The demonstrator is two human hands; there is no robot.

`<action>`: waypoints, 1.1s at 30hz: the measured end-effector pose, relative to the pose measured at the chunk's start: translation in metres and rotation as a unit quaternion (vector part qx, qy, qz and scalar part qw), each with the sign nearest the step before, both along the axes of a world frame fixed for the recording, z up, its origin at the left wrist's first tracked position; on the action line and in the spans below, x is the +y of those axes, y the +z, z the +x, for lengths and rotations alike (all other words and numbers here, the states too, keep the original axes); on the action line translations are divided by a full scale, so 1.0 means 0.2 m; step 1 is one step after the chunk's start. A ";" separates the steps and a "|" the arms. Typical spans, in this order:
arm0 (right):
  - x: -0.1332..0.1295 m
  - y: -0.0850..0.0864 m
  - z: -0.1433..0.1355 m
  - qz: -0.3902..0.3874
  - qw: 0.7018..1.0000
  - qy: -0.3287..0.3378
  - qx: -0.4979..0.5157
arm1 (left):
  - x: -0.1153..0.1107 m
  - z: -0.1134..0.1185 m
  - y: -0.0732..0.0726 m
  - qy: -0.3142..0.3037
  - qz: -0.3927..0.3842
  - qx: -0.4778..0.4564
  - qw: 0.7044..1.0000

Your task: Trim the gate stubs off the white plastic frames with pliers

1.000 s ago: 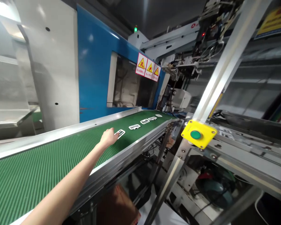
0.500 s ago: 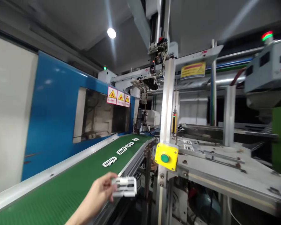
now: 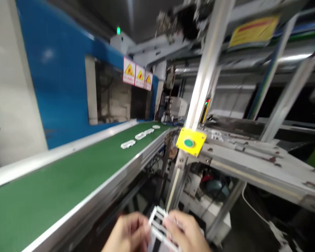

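In front of me, low in the head view, my left hand (image 3: 132, 231) and my right hand (image 3: 185, 231) are both closed on a white plastic frame (image 3: 157, 219) with rectangular openings. It is tilted, and my left fingertips pinch its left edge. My right thumb and fingers grip its right side and partly cover it. Another pale piece shows blurred beneath the frame; I cannot tell whether it is separate. Several similar white frames (image 3: 128, 144) lie in a line on the green conveyor belt (image 3: 76, 175).
Left of the belt stands a blue machine (image 3: 57, 80) with a window and warning signs (image 3: 138, 74). A metal post (image 3: 206, 66) carries a yellow box with a green button (image 3: 191, 141). At right is a grey metal table (image 3: 249, 164) with metal fixtures.
My left hand has brought the white frame down and toward me, away from the belt's edge. My right hand has come into view and grips it too. The view has tilted downward.
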State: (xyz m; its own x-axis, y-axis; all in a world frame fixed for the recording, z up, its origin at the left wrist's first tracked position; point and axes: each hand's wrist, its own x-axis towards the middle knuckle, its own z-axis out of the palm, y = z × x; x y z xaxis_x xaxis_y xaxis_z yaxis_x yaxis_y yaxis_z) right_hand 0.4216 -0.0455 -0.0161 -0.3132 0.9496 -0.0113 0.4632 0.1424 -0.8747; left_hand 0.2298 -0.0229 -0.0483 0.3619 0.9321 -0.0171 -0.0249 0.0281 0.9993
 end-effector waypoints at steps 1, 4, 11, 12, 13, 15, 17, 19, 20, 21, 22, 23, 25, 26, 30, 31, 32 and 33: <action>0.01 -0.03 0.00 -0.013 1.000 -0.007 0.026 | -0.02 0.00 0.00 0.010 -0.006 -0.029 1.000; 0.04 -0.11 0.02 -0.020 0.995 -0.020 0.100 | -0.05 0.00 0.03 0.025 -0.037 -0.054 0.998; 0.10 -0.17 0.11 -0.024 0.995 -0.001 0.094 | 0.01 0.10 0.04 0.051 -0.057 -0.015 0.997; 0.10 -0.18 0.12 -0.025 0.995 0.003 0.093 | 0.02 0.11 0.02 0.048 -0.052 -0.010 0.997; 0.11 -0.19 0.14 -0.029 0.995 0.008 0.092 | 0.04 0.13 0.01 0.044 -0.045 -0.004 0.998; 0.13 -0.20 0.17 -0.040 0.994 0.017 0.095 | 0.07 0.14 -0.02 0.035 -0.016 0.022 0.999; 0.16 -0.22 0.19 -0.066 0.992 0.029 0.104 | 0.09 0.15 -0.04 0.036 0.030 0.077 0.996; 0.18 -0.24 0.22 -0.108 0.986 0.038 0.122 | 0.10 0.17 -0.05 0.043 0.081 0.146 0.985; 0.19 -0.25 0.22 -0.132 0.981 0.042 0.135 | 0.10 0.17 -0.05 0.049 0.101 0.173 0.978; 0.20 -0.26 0.23 -0.155 0.976 0.042 0.151 | 0.10 0.18 -0.06 0.055 0.117 0.188 0.974; 0.20 -0.27 0.23 -0.174 0.969 0.040 0.168 | 0.10 0.19 -0.06 0.060 0.129 0.192 0.971; 0.19 -0.29 0.23 -0.193 0.963 0.036 0.187 | 0.09 0.20 -0.07 0.063 0.140 0.186 0.970; 0.16 -0.34 0.22 -0.232 0.945 0.025 0.230 | 0.06 0.21 -0.09 0.065 0.154 0.162 0.973; 0.13 -0.37 0.21 -0.253 0.934 0.017 0.251 | 0.05 0.22 -0.10 0.062 0.155 0.149 0.975; 0.02 -0.52 0.16 -0.312 0.897 -0.044 0.309 | -0.01 0.19 -0.11 0.032 0.133 0.114 0.984; 0.00 -0.55 0.15 -0.306 0.899 -0.058 0.309 | -0.02 0.17 -0.10 0.023 0.128 0.104 0.986; -0.02 -0.58 0.14 -0.291 0.906 -0.067 0.300 | -0.03 0.15 -0.09 0.017 0.125 0.089 0.988; -0.04 -0.60 0.13 -0.271 0.916 -0.069 0.286 | -0.04 0.14 -0.08 0.016 0.123 0.066 0.990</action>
State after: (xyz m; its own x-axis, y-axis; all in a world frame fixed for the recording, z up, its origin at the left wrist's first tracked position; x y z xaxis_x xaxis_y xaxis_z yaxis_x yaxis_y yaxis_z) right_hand 0.4481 -0.0529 -0.1353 -0.2924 0.8841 -0.3646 -0.1127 -0.4104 -0.9049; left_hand 0.2569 -0.0316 -0.0640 0.3427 0.9245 0.1672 0.1097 -0.2161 0.9702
